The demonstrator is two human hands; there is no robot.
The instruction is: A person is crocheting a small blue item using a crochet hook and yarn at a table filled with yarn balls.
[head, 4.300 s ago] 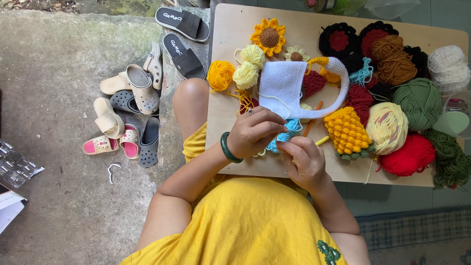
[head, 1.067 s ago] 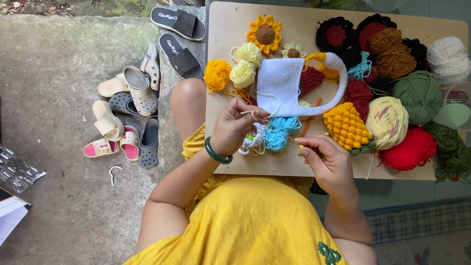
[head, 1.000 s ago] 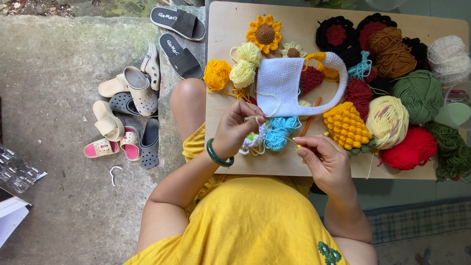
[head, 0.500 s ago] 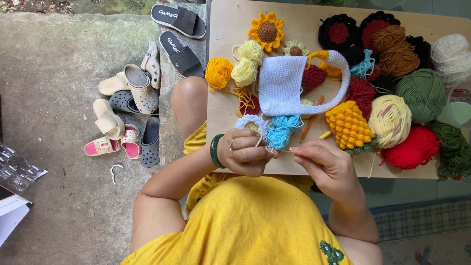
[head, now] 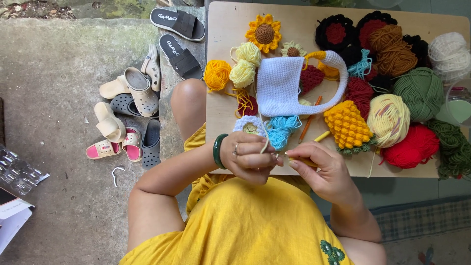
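Note:
My left hand (head: pixel 248 157), with a green bangle on its wrist, is closed around a small crocheted piece with a pale lilac rim (head: pixel 249 125) and pinches a pale strand of yarn. My right hand (head: pixel 321 167) grips a thin crochet hook (head: pixel 280 155) whose tip meets the left fingers. Both hands hover over the near edge of a wooden board (head: pixel 221 29). Just beyond them lie a light blue yarn bundle (head: pixel 282 130) and a white crocheted bag with a handle (head: pixel 282 88).
The board carries a crocheted sunflower (head: pixel 265 33), a yellow textured crochet piece (head: pixel 347 125), and several yarn balls in green, red, cream, brown and orange. Several sandals and slippers (head: pixel 132 95) lie on the concrete at left. Blister packs (head: pixel 17 169) sit far left.
Both hands have drawn back from the blue yarn toward my body and come together. The left hand lifted the small crocheted piece; the hook tip now meets the left fingers.

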